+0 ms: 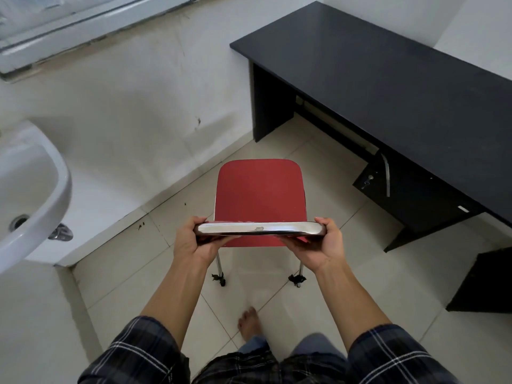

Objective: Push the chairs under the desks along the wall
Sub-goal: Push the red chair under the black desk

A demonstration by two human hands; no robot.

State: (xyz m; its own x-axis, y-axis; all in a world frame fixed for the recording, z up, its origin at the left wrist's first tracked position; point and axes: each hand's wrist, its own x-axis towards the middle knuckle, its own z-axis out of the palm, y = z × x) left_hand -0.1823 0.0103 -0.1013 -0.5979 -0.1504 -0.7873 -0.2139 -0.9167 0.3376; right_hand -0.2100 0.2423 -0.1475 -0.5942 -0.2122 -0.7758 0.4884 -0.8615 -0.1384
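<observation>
A chair with a red seat (260,192) and chrome legs stands on the tiled floor in front of me, facing the wall. Its backrest top (260,229) is a shiny chrome-edged bar. My left hand (191,239) grips the left end of that bar and my right hand (324,245) grips the right end. A black desk (388,70) stands along the right wall, with an open knee space at its left and a drawer unit (415,195) under its right part. The chair sits left of the desk, outside it.
A white washbasin (30,189) juts out at the left at about hip height. A white wall with a window frame (69,26) lies ahead. Another dark furniture panel (482,281) stands at the right edge. My bare foot (249,322) is on the tiles behind the chair.
</observation>
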